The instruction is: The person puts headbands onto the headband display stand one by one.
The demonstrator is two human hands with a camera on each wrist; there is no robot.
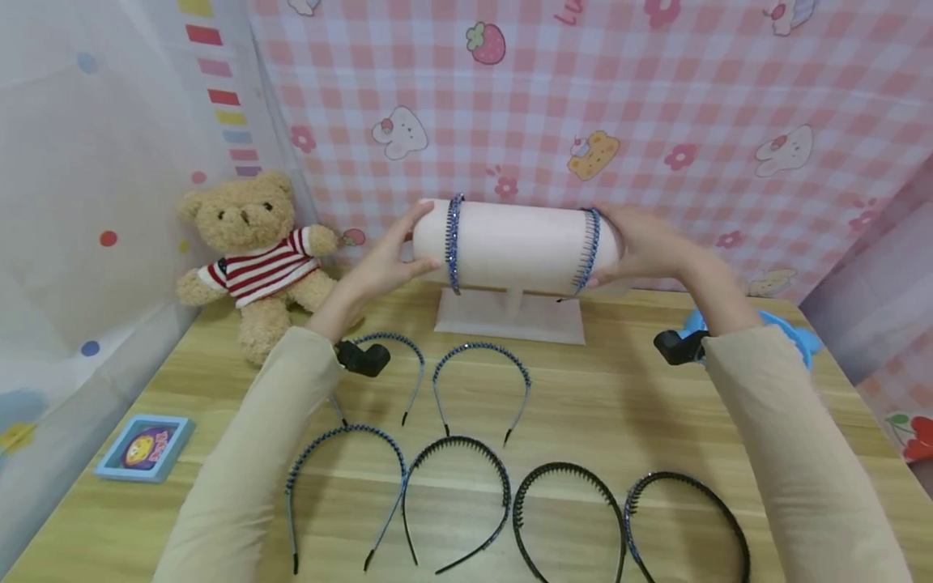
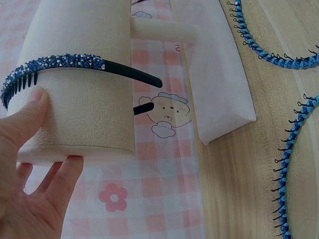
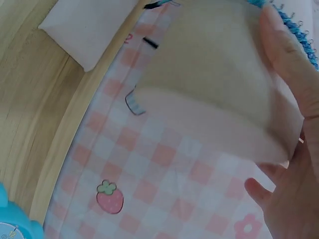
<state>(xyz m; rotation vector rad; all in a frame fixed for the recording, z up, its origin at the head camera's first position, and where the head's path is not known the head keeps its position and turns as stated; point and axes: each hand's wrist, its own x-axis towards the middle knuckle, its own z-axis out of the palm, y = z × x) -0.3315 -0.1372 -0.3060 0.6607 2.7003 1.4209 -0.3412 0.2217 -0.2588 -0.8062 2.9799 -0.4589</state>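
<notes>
A padded white headband display stand (image 1: 521, 247) with a flat base (image 1: 481, 316) stands at the back of the table. Near its left end sits a dark blue sparkly headband (image 1: 453, 243); a blue toothed headband (image 1: 592, 243) goes round its right end. My left hand (image 1: 386, 259) holds the left end of the roll, thumb beside the dark blue headband and fingers at the end face in the left wrist view. With my right hand (image 1: 645, 239) I grip the other end, the thumb (image 3: 279, 42) lying along the roll close to the blue headband.
Several headbands (image 1: 481, 346) lie in two rows on the wooden table (image 1: 583, 413). A teddy bear (image 1: 248, 243) sits at the back left, above a small blue frame (image 1: 146, 448). Beyond my right forearm is a light blue object (image 1: 790, 328). Pink checked cloth (image 1: 539, 105) hangs behind.
</notes>
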